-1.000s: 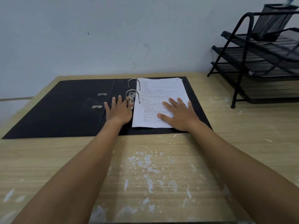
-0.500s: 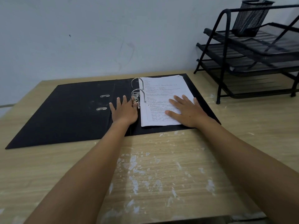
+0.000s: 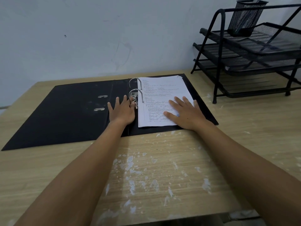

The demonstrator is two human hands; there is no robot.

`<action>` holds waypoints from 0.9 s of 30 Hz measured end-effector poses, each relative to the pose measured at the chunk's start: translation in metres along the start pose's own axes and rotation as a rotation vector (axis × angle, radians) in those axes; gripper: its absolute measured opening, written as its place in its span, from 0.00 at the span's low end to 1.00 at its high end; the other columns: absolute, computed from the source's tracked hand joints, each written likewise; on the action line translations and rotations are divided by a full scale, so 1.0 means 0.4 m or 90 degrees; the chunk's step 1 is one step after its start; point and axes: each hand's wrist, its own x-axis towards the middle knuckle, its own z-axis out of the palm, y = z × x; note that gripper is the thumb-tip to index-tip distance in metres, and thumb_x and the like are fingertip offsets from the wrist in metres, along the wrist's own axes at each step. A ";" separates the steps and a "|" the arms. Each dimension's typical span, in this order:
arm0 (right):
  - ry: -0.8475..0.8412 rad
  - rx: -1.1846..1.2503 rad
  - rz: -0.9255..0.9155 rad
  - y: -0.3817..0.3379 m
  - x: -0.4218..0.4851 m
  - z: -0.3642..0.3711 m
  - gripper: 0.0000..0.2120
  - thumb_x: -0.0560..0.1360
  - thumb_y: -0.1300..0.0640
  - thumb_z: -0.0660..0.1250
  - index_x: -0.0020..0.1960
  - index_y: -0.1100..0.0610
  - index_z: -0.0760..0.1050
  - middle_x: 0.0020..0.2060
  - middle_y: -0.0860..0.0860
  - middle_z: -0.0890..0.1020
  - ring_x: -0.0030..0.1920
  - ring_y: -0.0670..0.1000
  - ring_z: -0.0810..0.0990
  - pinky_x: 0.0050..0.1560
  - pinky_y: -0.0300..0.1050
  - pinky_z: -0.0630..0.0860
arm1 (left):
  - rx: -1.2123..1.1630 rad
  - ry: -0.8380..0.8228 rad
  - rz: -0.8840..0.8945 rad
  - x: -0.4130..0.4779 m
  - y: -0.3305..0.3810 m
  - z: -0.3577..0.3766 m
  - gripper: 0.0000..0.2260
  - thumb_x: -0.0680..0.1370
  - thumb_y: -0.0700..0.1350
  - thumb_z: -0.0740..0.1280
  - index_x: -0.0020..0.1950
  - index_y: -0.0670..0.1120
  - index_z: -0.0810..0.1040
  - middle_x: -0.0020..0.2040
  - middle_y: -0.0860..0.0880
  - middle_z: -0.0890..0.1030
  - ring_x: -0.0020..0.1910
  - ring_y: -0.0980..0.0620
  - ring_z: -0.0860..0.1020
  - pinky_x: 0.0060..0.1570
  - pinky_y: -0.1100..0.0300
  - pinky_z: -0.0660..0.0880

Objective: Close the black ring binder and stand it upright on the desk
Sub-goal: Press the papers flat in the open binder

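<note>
The black ring binder [image 3: 65, 111] lies flat and wide open on the wooden desk [image 3: 154, 168]. Its front cover is spread to the left, and a stack of white printed pages [image 3: 161, 98] rests on its right half. Two metal rings [image 3: 136, 91] stand up beside the spine. My left hand [image 3: 121, 111] lies flat on the spine area, its fingers spread and its fingertips touching the lever at the nearer ring. My right hand [image 3: 185, 114] presses palm down on the lower right of the pages, fingers apart.
A black wire letter tray rack [image 3: 254, 62] stands at the back right of the desk, with a mesh pen cup [image 3: 244, 17] on top. A pale wall runs behind the desk. White paint flecks mark the wood in front of the binder.
Both hands stay in the same places on the binder. The view has shifted, so the binder and rack sit differently in the frame.
</note>
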 end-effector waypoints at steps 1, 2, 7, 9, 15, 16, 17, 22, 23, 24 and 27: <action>0.001 -0.002 0.003 0.005 -0.002 0.000 0.38 0.74 0.27 0.43 0.79 0.44 0.46 0.79 0.46 0.44 0.79 0.51 0.39 0.75 0.62 0.36 | -0.004 0.000 0.007 0.001 0.004 0.000 0.22 0.83 0.51 0.45 0.78 0.54 0.54 0.80 0.51 0.53 0.79 0.45 0.46 0.74 0.39 0.39; 0.001 -0.002 0.007 0.012 -0.005 0.000 0.38 0.74 0.27 0.42 0.79 0.44 0.46 0.79 0.46 0.44 0.79 0.51 0.39 0.75 0.61 0.36 | -0.007 0.000 0.015 0.002 0.010 0.001 0.22 0.83 0.51 0.45 0.78 0.54 0.54 0.80 0.51 0.53 0.79 0.46 0.46 0.74 0.39 0.39; 0.005 0.019 0.008 0.047 -0.009 -0.009 0.39 0.73 0.27 0.44 0.79 0.43 0.48 0.79 0.45 0.46 0.79 0.50 0.40 0.75 0.60 0.36 | -0.028 0.005 0.034 0.003 0.037 0.008 0.22 0.83 0.51 0.45 0.78 0.53 0.56 0.80 0.51 0.55 0.79 0.46 0.47 0.74 0.39 0.38; 0.005 0.025 0.006 0.053 -0.005 -0.012 0.39 0.73 0.26 0.45 0.79 0.43 0.48 0.79 0.45 0.46 0.79 0.49 0.40 0.75 0.59 0.36 | -0.030 0.008 0.033 0.002 0.040 0.009 0.22 0.84 0.51 0.46 0.78 0.53 0.56 0.80 0.50 0.55 0.79 0.46 0.47 0.75 0.39 0.39; -0.010 0.020 0.014 0.045 -0.006 -0.018 0.37 0.75 0.29 0.46 0.79 0.44 0.48 0.79 0.45 0.46 0.79 0.50 0.40 0.75 0.60 0.35 | -0.032 0.000 0.035 -0.010 0.047 0.004 0.22 0.83 0.51 0.47 0.78 0.50 0.55 0.80 0.48 0.53 0.79 0.45 0.46 0.76 0.41 0.40; -0.016 0.018 0.020 0.039 -0.003 -0.022 0.36 0.76 0.30 0.46 0.79 0.45 0.48 0.79 0.46 0.46 0.79 0.52 0.40 0.74 0.60 0.35 | -0.033 -0.005 0.038 -0.013 0.047 0.002 0.23 0.83 0.51 0.48 0.78 0.49 0.55 0.80 0.48 0.53 0.79 0.45 0.46 0.76 0.42 0.41; -0.020 0.017 0.026 0.030 -0.001 -0.025 0.35 0.77 0.32 0.46 0.79 0.47 0.48 0.80 0.48 0.46 0.79 0.53 0.39 0.75 0.60 0.35 | -0.032 -0.010 0.041 -0.015 0.047 0.000 0.23 0.83 0.51 0.48 0.78 0.49 0.54 0.80 0.48 0.52 0.79 0.45 0.46 0.76 0.43 0.41; 0.005 0.019 0.041 -0.010 -0.009 -0.017 0.36 0.78 0.33 0.47 0.80 0.52 0.48 0.80 0.51 0.46 0.79 0.54 0.40 0.76 0.58 0.37 | -0.024 -0.028 0.081 -0.037 0.032 -0.012 0.25 0.83 0.52 0.49 0.79 0.46 0.53 0.80 0.46 0.52 0.79 0.45 0.47 0.76 0.44 0.44; 0.002 0.018 0.046 -0.011 -0.011 -0.020 0.37 0.78 0.32 0.46 0.80 0.51 0.48 0.80 0.51 0.47 0.79 0.54 0.41 0.76 0.58 0.38 | -0.016 -0.029 0.091 -0.044 0.024 -0.015 0.25 0.83 0.53 0.49 0.78 0.46 0.54 0.80 0.46 0.53 0.79 0.45 0.48 0.76 0.44 0.44; -0.006 0.016 0.053 -0.013 -0.013 -0.025 0.37 0.78 0.32 0.46 0.80 0.51 0.48 0.80 0.51 0.47 0.79 0.54 0.42 0.76 0.58 0.39 | -0.009 -0.030 0.101 -0.054 0.014 -0.020 0.26 0.83 0.55 0.50 0.78 0.46 0.55 0.80 0.46 0.54 0.79 0.46 0.49 0.76 0.44 0.45; -0.019 0.008 0.068 -0.026 -0.020 -0.053 0.37 0.77 0.31 0.48 0.79 0.52 0.52 0.79 0.52 0.52 0.79 0.54 0.49 0.76 0.58 0.47 | -0.001 -0.018 0.122 -0.086 -0.020 -0.036 0.28 0.81 0.60 0.51 0.78 0.47 0.57 0.79 0.47 0.57 0.79 0.46 0.51 0.77 0.45 0.47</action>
